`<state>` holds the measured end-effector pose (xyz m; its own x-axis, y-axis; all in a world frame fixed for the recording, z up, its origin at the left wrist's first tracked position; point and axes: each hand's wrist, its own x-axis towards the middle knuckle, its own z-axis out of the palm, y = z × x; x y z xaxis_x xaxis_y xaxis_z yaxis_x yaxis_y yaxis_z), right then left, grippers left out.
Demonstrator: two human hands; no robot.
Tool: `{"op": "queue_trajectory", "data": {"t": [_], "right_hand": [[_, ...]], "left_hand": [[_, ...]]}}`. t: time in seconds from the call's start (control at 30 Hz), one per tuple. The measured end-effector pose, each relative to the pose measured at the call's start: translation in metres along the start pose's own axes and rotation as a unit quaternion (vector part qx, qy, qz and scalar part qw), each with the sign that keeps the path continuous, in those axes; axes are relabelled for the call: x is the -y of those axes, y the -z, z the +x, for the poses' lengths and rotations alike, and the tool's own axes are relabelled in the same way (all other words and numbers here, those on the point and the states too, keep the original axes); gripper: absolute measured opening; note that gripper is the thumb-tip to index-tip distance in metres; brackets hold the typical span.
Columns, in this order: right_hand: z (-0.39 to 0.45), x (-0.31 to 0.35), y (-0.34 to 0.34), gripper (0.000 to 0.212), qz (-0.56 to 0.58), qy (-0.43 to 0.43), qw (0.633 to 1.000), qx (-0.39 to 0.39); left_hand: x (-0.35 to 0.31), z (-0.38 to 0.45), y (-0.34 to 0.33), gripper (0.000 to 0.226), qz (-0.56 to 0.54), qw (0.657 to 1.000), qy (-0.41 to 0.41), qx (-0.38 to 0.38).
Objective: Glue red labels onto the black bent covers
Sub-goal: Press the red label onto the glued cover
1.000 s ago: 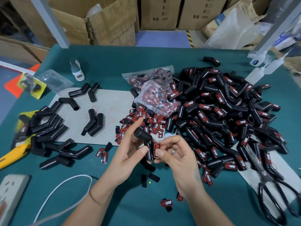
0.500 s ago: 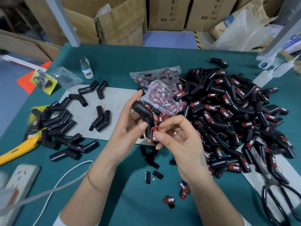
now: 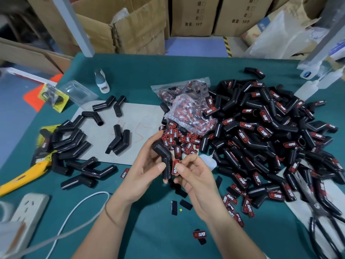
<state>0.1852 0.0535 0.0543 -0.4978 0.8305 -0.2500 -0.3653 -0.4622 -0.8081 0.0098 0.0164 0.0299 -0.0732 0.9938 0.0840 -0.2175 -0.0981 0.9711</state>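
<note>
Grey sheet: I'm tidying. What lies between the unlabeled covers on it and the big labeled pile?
In the head view, loose red labels and a clear bag of labels lie between them.

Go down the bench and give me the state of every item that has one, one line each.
left hand: grips a bent cover
bent cover: held above the table
right hand: pinches a red label against the cover's lower leg
red label: on the cover, under the thumb
covers on the right: labelled, heaped
covers on the left: bare
label bag: lying by the heap
scissors: closed, flat
</note>
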Motion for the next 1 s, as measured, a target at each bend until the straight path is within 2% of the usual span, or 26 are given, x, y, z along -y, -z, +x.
{"op": "queue_trajectory", "data": {"t": [0.23, 0.43, 0.83, 1.0], "right_hand": [[0.0005, -0.0012, 0.0010, 0.016, -0.031, 0.014, 0.999, 0.000], [-0.0020, 0.0001, 0.0001, 0.018, -0.051, 0.019, 0.999, -0.004], [-0.0016, -0.0015, 0.0019, 0.017, -0.066, 0.020, 0.997, -0.017], [0.0000, -0.0032, 0.0015, 0.021, -0.063, 0.027, 0.998, -0.012]], "left_hand": [[0.0008, -0.0019, 0.0034, 0.065, 0.040, 0.999, 0.022, 0.002], [-0.0050, -0.0042, 0.0018, 0.065, 0.093, 0.996, 0.003, 0.017], [-0.0067, -0.0042, -0.0008, 0.075, 0.117, 0.993, -0.015, 0.023], [-0.0076, -0.0048, -0.0006, 0.073, 0.114, 0.993, -0.018, 0.027]]}}
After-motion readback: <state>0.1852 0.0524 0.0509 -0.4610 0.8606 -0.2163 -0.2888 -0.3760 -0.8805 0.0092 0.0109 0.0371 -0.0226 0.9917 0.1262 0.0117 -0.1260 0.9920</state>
